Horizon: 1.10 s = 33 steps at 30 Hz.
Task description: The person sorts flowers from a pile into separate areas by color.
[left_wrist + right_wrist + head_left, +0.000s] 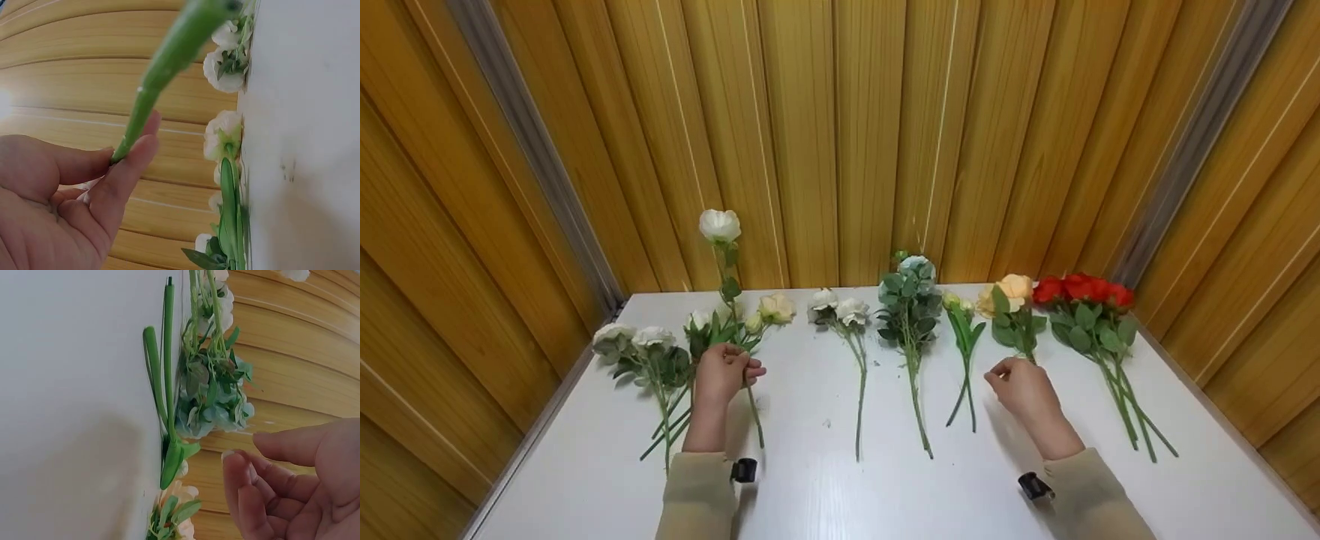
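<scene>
My left hand pinches a green stem between thumb and fingers. In the head view a white rose stands upright above this hand, higher than the flowers lying around it. The stem's lower end comes close to the left wrist camera. My right hand is raised over the table, its fingers loosely curled around nothing; a gap shows between thumb and forefinger in the right wrist view. Nearest to it are the peach roses and a pair of green-leaved stems with pale buds.
Flowers lie in a row along the white table: white roses, cream flowers, more white roses, a pale-blue bunch and red roses. A wood-panelled wall rises behind.
</scene>
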Available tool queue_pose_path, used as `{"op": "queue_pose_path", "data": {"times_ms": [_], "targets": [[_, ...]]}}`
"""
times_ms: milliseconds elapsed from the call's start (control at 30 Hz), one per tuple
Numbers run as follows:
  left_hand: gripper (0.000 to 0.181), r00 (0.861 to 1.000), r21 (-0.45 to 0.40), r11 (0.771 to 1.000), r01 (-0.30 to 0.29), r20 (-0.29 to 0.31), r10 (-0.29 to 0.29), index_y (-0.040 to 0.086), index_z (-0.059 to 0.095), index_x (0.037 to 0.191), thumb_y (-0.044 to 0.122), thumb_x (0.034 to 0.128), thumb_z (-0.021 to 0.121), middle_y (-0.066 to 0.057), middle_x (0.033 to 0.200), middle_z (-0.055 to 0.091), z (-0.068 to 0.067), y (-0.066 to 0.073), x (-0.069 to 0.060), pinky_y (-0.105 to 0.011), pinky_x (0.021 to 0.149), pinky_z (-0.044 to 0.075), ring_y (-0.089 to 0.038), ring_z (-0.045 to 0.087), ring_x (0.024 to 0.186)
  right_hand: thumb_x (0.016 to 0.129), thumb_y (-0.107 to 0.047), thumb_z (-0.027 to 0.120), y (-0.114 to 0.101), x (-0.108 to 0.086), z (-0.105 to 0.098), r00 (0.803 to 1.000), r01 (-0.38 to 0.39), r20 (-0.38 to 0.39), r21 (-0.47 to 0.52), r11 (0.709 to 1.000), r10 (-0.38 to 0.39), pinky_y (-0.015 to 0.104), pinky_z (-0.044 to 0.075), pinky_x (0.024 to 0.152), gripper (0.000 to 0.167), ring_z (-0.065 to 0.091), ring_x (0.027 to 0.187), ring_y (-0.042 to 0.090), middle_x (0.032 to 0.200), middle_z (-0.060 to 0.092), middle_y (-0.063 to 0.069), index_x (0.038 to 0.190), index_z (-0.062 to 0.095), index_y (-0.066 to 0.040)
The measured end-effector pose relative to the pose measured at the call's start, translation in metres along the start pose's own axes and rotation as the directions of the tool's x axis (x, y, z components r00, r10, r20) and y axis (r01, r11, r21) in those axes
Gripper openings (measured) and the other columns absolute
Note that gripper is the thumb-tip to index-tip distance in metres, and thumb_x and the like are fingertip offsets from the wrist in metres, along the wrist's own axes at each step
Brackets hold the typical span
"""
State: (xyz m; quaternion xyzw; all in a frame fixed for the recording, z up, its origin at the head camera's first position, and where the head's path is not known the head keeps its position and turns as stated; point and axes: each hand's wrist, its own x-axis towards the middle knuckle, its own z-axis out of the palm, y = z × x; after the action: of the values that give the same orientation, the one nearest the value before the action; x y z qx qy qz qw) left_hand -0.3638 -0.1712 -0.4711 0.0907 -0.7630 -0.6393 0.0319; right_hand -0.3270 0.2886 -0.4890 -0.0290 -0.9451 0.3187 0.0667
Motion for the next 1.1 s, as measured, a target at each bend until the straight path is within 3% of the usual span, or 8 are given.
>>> {"op": "queue_pose_path", "data": {"times_ms": [300, 533, 667, 833, 1000, 1100], "targets": [[0.015, 0.993, -0.060, 0.995, -0.080, 0.083, 0.085, -0.007, 0.053, 0.118, 0.000, 0.1053, 0.052, -0.025, 0.098, 0.075, 0.038, 0.011, -0.015, -0.028, 0.070, 0.063, -0.023, 0.079, 0.083, 0.099, -0.014, 0.066, -0.028, -0.011, 0.026, 0.998, 0.008, 0.067, 0.175, 0.985, -0.020, 0.028, 0.051, 0.061, 0.016, 0.067, 0.072, 0.017, 0.085, 0.074, 0.009, 0.104, 0.074, -0.002], [0.014, 0.968, -0.109, 0.988, -0.105, 0.216, 0.127, -0.007, 0.051, 0.118, 0.000, 0.1056, 0.051, -0.023, 0.100, 0.075, 0.068, 0.015, -0.029, -0.033, 0.075, 0.065, -0.024, 0.079, 0.086, 0.099, -0.014, 0.068, -0.050, -0.027, 0.044, 0.986, 0.093, 0.106, 0.305, 0.948, -0.131, 0.027, 0.054, 0.060, 0.016, 0.071, 0.073, 0.018, 0.086, 0.075, 0.006, 0.105, 0.075, -0.001], [0.014, 0.946, -0.157, 0.983, -0.096, 0.292, 0.139, -0.005, 0.051, 0.119, 0.001, 0.1060, 0.050, -0.022, 0.101, 0.076, 0.085, 0.014, -0.038, -0.034, 0.078, 0.065, -0.025, 0.079, 0.090, 0.100, -0.014, 0.067, -0.059, -0.036, 0.056, 0.954, 0.152, 0.171, 0.427, 0.892, -0.245, 0.033, 0.061, 0.069, 0.022, 0.073, 0.076, 0.020, 0.091, 0.076, 0.013, 0.108, 0.073, 0.006], [0.016, 0.912, -0.223, 0.968, -0.114, 0.363, 0.191, -0.005, 0.048, 0.120, -0.002, 0.1053, 0.050, -0.022, 0.102, 0.077, 0.105, 0.011, -0.051, -0.036, 0.081, 0.065, -0.026, 0.079, 0.091, 0.102, -0.012, 0.064, -0.071, -0.047, 0.071, 0.895, 0.126, 0.280, 0.586, 0.801, -0.346, 0.038, 0.063, 0.072, 0.028, 0.076, 0.082, 0.025, 0.100, 0.075, 0.026, 0.114, 0.069, 0.013], [0.018, 0.877, -0.268, 0.957, -0.114, 0.425, 0.223, -0.003, 0.045, 0.121, -0.001, 0.1049, 0.052, -0.024, 0.103, 0.076, 0.122, 0.008, -0.062, -0.039, 0.082, 0.064, -0.030, 0.079, 0.094, 0.103, -0.013, 0.061, -0.082, -0.061, 0.083, 0.849, 0.085, 0.353, 0.642, 0.762, -0.392, 0.041, 0.063, 0.079, 0.033, 0.077, 0.089, 0.027, 0.113, 0.073, 0.030, 0.124, 0.065, 0.013], [0.017, 0.861, -0.284, 0.955, -0.089, 0.461, 0.217, -0.003, 0.044, 0.120, 0.000, 0.1051, 0.052, -0.024, 0.105, 0.076, 0.128, 0.006, -0.067, -0.041, 0.083, 0.064, -0.030, 0.079, 0.095, 0.103, -0.012, 0.062, -0.086, -0.067, 0.089, 0.838, 0.050, 0.377, 0.667, 0.744, -0.395, 0.034, 0.063, 0.077, 0.034, 0.075, 0.085, 0.016, 0.113, 0.073, 0.029, 0.125, 0.064, 0.014]]}}
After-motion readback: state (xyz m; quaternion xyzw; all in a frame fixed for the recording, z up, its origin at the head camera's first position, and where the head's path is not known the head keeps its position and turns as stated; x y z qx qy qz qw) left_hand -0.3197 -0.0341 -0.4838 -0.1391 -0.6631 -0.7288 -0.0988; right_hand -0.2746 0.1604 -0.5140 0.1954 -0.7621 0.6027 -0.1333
